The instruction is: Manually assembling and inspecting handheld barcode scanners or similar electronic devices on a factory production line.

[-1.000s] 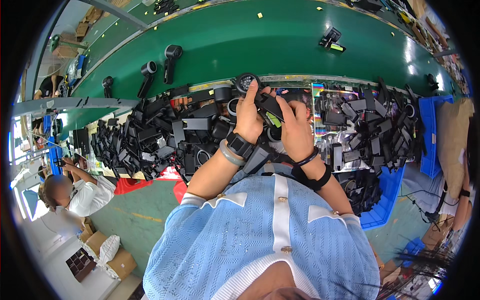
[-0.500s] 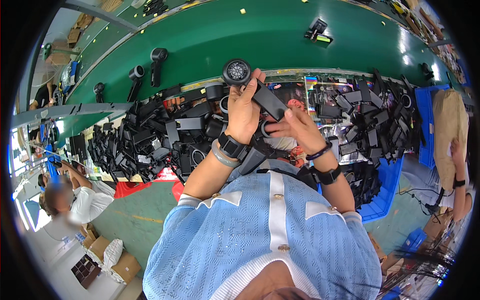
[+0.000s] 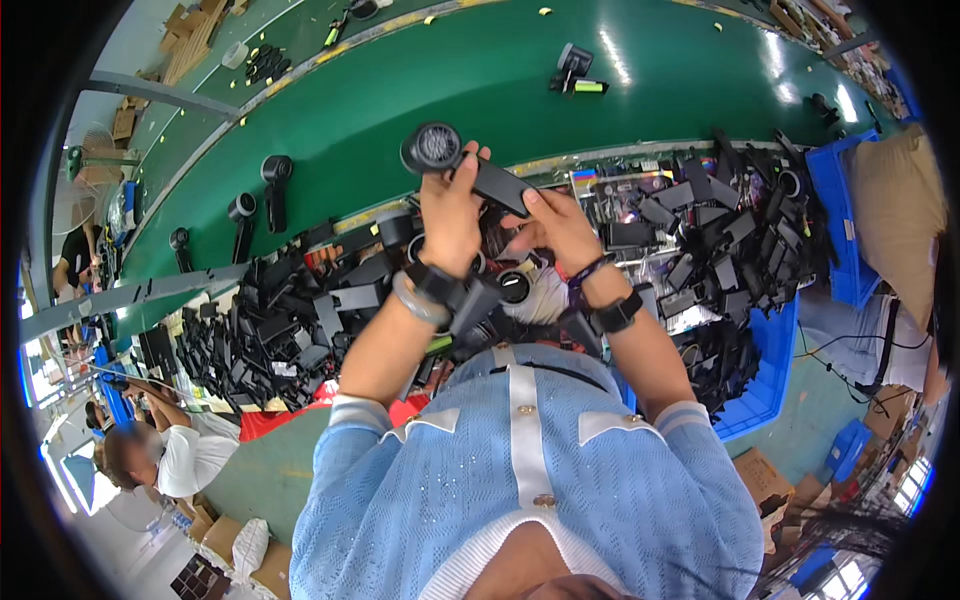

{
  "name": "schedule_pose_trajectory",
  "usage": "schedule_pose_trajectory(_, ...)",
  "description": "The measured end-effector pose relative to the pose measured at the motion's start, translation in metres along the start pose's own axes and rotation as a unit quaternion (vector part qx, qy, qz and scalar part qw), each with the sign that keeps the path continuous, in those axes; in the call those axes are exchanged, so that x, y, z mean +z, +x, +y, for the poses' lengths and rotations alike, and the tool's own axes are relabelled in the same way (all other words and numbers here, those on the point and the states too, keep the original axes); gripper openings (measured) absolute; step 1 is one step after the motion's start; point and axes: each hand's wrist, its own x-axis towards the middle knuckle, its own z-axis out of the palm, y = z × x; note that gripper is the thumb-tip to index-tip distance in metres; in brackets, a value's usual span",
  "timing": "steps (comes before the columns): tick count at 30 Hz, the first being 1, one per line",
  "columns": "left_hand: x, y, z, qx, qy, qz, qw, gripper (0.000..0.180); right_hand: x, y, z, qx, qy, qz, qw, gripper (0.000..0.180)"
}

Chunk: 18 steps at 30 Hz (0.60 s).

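Observation:
Both my hands hold a black handheld fan (image 3: 436, 148) at the near edge of the green belt. Its round grille head points up and tilts left, and its flat handle slants down to the right. My left hand (image 3: 450, 215) is closed around the neck just below the head. At the lower end of the handle, my right hand (image 3: 562, 230) grips with the thumb on top; its other fingers are partly hidden. Under my hands lies another round black fan head (image 3: 514, 287), close to my lap.
Piles of black plastic parts (image 3: 290, 335) cover the bench left and right. Upright fans (image 3: 277, 185) stand on the belt (image 3: 400, 90) at left, and an opened piece with a yellow-green cell (image 3: 590, 87) lies farther off. A blue crate (image 3: 765, 385) is at right; a person (image 3: 185, 455) sits at left.
My view has turned, so belt and piles sit lower and further left. The fan head has tilted, showing more of its side. My right thumb now rests on the handle's end.

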Motion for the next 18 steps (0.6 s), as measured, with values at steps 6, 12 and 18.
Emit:
schedule_pose_trajectory(6, -0.062, 0.141, 0.004, 0.103, 0.416, 0.099, 0.898, 0.042, -0.096, 0.110, -0.026, -0.287, -0.537, 0.271, 0.745, 0.040)
schedule_pose_trajectory(12, -0.109, 0.184, 0.005, 0.085, 0.693, 0.166, 0.696, 0.055, -0.126, 0.165, -0.052, -0.171, -0.739, 0.269, 0.593, 0.045)
schedule_pose_trajectory(18, -0.055, 0.133, 0.010, 0.020, 0.394, 0.006, 0.919, 0.045, -0.103, 0.148, -0.071, -0.031, -0.485, 0.128, 0.865, 0.029)
